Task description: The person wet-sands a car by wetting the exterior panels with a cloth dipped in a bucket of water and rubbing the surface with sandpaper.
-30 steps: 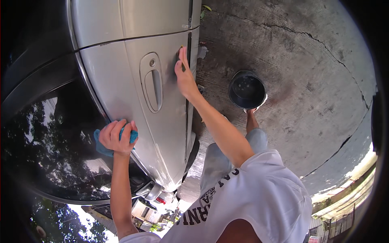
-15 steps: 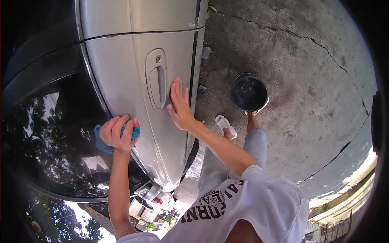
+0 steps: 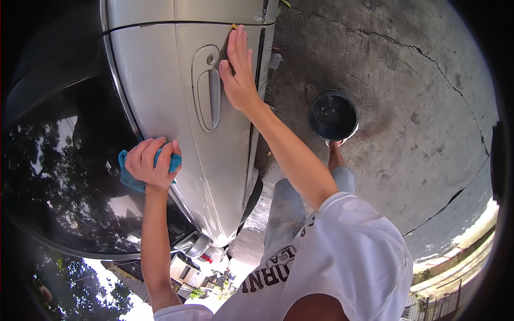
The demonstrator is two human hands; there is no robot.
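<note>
My left hand (image 3: 152, 163) is closed round a bunched teal cloth (image 3: 128, 174), with its folds showing between and beside the fingers. It rests at the border of the dark car window (image 3: 69, 182) and the silver door (image 3: 155, 91). My right hand (image 3: 239, 69) presses against the door with its fingers stretched out, right of and level with the upper part of the door handle (image 3: 208, 93). Under those fingers is what looks like a sponge (image 3: 234, 26); only a yellow tip and a dark side show, and the palm hides the rest.
A black bucket (image 3: 333, 115) with dark liquid and some foam stands on the cracked concrete floor (image 3: 412, 134), close to my foot. The door seam (image 3: 187, 22) crosses beyond the handle. A side mirror (image 3: 198, 246) juts out at the near end of the car.
My right hand has slid forward along the door, from beside the handle's lower part to near the door seam, taking the sponge with it. The left hand stays nearly in place with the cloth.
</note>
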